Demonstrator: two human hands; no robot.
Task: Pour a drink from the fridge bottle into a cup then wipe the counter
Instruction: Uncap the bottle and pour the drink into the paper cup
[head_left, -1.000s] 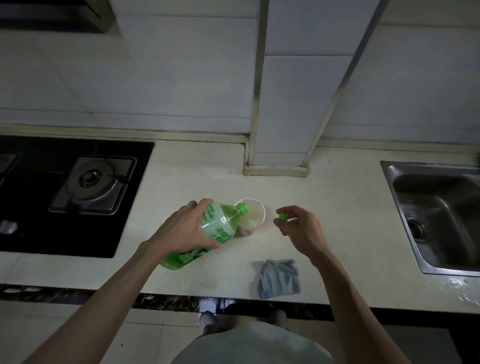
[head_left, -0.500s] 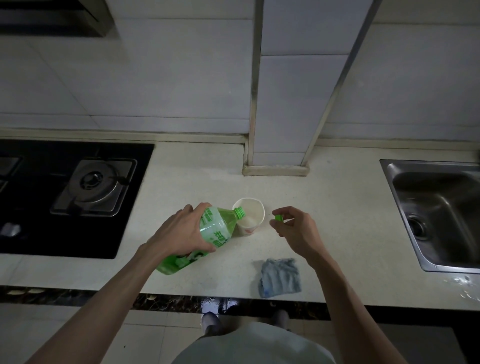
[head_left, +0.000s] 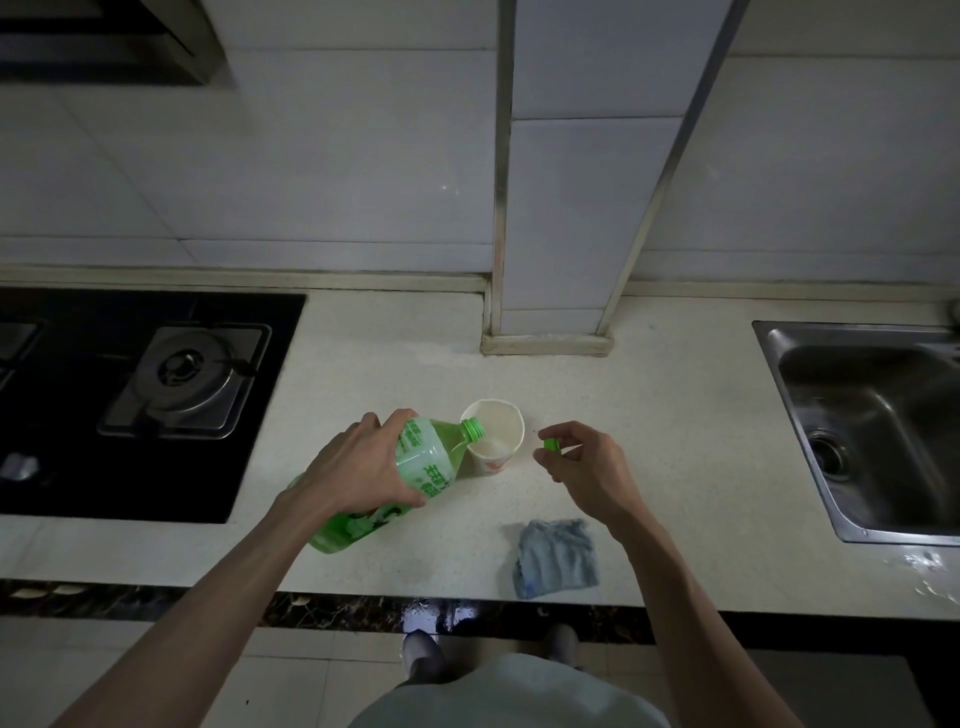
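Observation:
My left hand (head_left: 363, 462) grips a green plastic bottle (head_left: 423, 457) round its middle and holds it tilted, its open neck at the left rim of a white paper cup (head_left: 496, 434). The cup stands upright on the pale counter (head_left: 649, 415), with liquid in its bottom. My right hand (head_left: 587, 467) hovers just right of the cup and pinches the green bottle cap (head_left: 550, 443) between thumb and fingertips. A crumpled grey-blue cloth (head_left: 556, 558) lies on the counter near the front edge, below my right hand.
A black gas hob (head_left: 140, 395) fills the counter's left side. A steel sink (head_left: 878, 431) is set in at the right, with water drops on the counter by its front corner. A tiled pillar (head_left: 550, 317) stands behind the cup.
The bottle, still tilted, has stayed with its neck at the cup's rim. My right hand with the cap has barely moved.

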